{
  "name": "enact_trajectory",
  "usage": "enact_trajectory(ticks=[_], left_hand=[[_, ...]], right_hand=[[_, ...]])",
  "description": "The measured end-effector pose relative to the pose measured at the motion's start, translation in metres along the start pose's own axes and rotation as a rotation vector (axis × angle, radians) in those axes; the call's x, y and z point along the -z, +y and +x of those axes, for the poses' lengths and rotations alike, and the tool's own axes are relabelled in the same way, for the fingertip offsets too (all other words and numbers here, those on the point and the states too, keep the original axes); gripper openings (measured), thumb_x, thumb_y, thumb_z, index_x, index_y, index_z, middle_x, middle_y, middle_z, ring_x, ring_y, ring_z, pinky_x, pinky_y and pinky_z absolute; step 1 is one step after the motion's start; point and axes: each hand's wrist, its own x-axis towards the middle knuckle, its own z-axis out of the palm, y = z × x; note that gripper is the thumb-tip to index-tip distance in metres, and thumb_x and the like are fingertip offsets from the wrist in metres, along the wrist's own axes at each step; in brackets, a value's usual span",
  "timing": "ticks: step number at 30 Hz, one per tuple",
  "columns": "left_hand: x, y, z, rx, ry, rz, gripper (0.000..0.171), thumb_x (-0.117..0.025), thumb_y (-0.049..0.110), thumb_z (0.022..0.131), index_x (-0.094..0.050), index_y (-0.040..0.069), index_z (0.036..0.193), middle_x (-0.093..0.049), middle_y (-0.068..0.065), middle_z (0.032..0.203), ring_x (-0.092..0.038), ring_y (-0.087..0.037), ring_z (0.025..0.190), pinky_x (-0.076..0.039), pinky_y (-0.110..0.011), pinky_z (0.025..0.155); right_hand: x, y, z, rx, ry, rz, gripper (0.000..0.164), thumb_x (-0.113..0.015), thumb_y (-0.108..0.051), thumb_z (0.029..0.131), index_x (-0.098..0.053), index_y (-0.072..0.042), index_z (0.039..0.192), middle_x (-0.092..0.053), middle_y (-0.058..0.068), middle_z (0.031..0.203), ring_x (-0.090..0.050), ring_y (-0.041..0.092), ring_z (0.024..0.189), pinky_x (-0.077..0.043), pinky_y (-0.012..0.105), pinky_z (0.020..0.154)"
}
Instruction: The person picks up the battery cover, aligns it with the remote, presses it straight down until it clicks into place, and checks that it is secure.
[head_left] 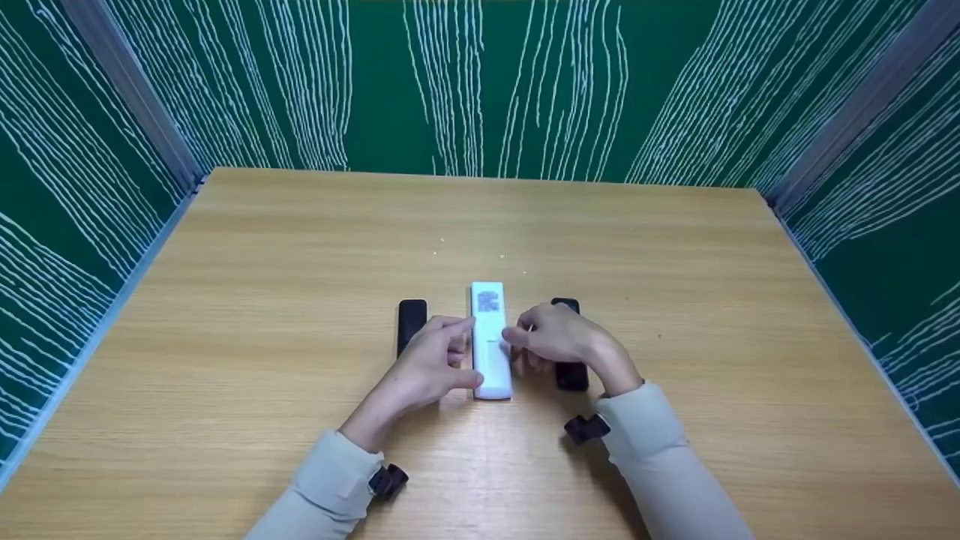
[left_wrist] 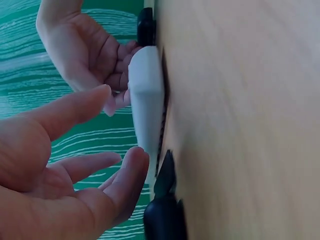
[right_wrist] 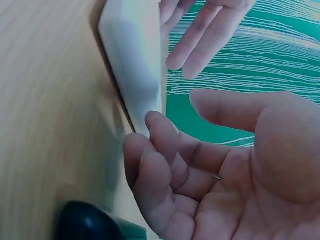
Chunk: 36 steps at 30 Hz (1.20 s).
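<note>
A white remote control (head_left: 490,360) lies back side up on the wooden table, its printed label toward the far end and a battery cover seam near the middle. My left hand (head_left: 430,367) is at its left side, index fingertip at the edge and thumb overlapping the near corner. On the right side, my right hand (head_left: 556,334) has its fingertips at the remote's edge, the fingers loosely bent. The right wrist view shows that hand's thumb (right_wrist: 225,106) spread apart from its fingers. Neither hand is closed around the remote.
One black remote (head_left: 412,322) lies left of the white one, partly behind my left hand. Another black remote (head_left: 572,376) lies partly under my right hand. Small light specks dot the wooden table (head_left: 480,214) farther back. Green walls with white streaks (head_left: 487,90) enclose it.
</note>
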Motion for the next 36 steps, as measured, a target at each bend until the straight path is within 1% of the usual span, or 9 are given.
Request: enact_trajectory(ticks=[2,5,8,12,16,20,27,34,36], left_hand=[[0.004,0.000,-0.001,-0.018,0.009,0.002,0.085,-0.085,-0.001,0.084,-0.046,0.004,0.160,-0.048,-0.013,0.149,-0.057,-0.028,0.121,-0.055,-0.042,0.106],[0.011,0.001,-0.003,-0.028,0.028,-0.005,0.084,-0.086,0.001,0.085,-0.048,0.008,0.159,-0.046,-0.012,0.153,-0.057,-0.030,0.126,-0.057,-0.043,0.106],[0.018,0.001,-0.004,-0.033,0.050,-0.004,0.083,-0.087,0.003,0.085,-0.050,0.011,0.159,-0.045,-0.011,0.156,-0.057,-0.033,0.130,-0.057,-0.045,0.107],[0.028,-0.001,-0.007,-0.031,0.082,-0.001,0.083,-0.087,0.004,0.085,-0.051,0.015,0.159,-0.044,-0.010,0.158,-0.056,-0.034,0.133,-0.055,-0.046,0.108],[0.038,-0.004,-0.009,-0.034,0.106,0.000,0.084,-0.088,0.006,0.085,-0.050,0.017,0.159,-0.044,-0.011,0.158,-0.056,-0.036,0.133,-0.053,-0.048,0.111],[0.048,-0.009,-0.011,-0.034,0.125,0.024,0.084,-0.089,0.011,0.086,-0.050,0.019,0.160,-0.043,-0.012,0.159,-0.055,-0.039,0.135,-0.052,-0.052,0.113],[0.063,-0.021,-0.018,-0.044,0.131,0.072,0.083,-0.088,0.014,0.088,-0.048,0.018,0.161,-0.040,-0.015,0.162,-0.051,-0.045,0.140,-0.049,-0.058,0.114],[0.073,-0.030,-0.025,-0.035,0.112,0.075,0.080,-0.087,0.012,0.088,-0.050,0.019,0.159,-0.039,-0.013,0.161,-0.047,-0.046,0.144,-0.048,-0.061,0.115],[0.075,-0.033,-0.027,-0.036,0.103,0.072,0.081,-0.088,0.012,0.088,-0.051,0.019,0.159,-0.039,-0.013,0.161,-0.046,-0.047,0.144,-0.047,-0.062,0.115]], right_hand=[[0.002,0.000,-0.001,0.023,0.016,0.000,0.039,-0.057,-0.038,0.108,-0.074,-0.004,0.099,-0.071,0.006,0.071,-0.069,0.020,0.066,-0.055,0.031,0.071],[0.005,0.000,-0.002,0.052,0.041,0.028,0.035,-0.058,-0.036,0.108,-0.072,-0.004,0.103,-0.071,0.009,0.074,-0.068,0.022,0.067,-0.053,0.031,0.070],[0.007,0.000,-0.003,0.056,0.066,0.056,0.031,-0.059,-0.035,0.108,-0.071,-0.007,0.108,-0.071,0.010,0.079,-0.066,0.022,0.069,-0.052,0.031,0.069],[0.009,-0.002,-0.004,0.050,0.117,0.039,0.029,-0.061,-0.036,0.107,-0.073,-0.011,0.114,-0.071,0.007,0.090,-0.064,0.020,0.077,-0.055,0.032,0.070],[0.008,-0.006,-0.006,0.064,0.170,0.018,0.026,-0.062,-0.035,0.106,-0.073,-0.012,0.115,-0.071,0.004,0.099,-0.063,0.020,0.085,-0.056,0.033,0.072],[0.008,-0.010,-0.008,0.094,0.210,0.020,0.023,-0.064,-0.032,0.106,-0.073,-0.013,0.114,-0.070,0.005,0.102,-0.062,0.022,0.088,-0.055,0.034,0.073],[0.007,-0.016,-0.007,0.148,0.265,0.030,0.020,-0.067,-0.030,0.105,-0.074,-0.014,0.115,-0.070,0.002,0.103,-0.063,0.022,0.091,-0.058,0.035,0.072],[0.006,-0.021,-0.006,0.260,0.331,0.022,0.023,-0.069,-0.021,0.103,-0.075,-0.004,0.119,-0.072,0.004,0.108,-0.066,0.022,0.097,-0.059,0.036,0.081],[0.005,-0.023,-0.005,0.277,0.338,0.029,0.023,-0.069,-0.019,0.103,-0.075,-0.004,0.119,-0.072,0.005,0.109,-0.067,0.022,0.097,-0.060,0.036,0.081]])
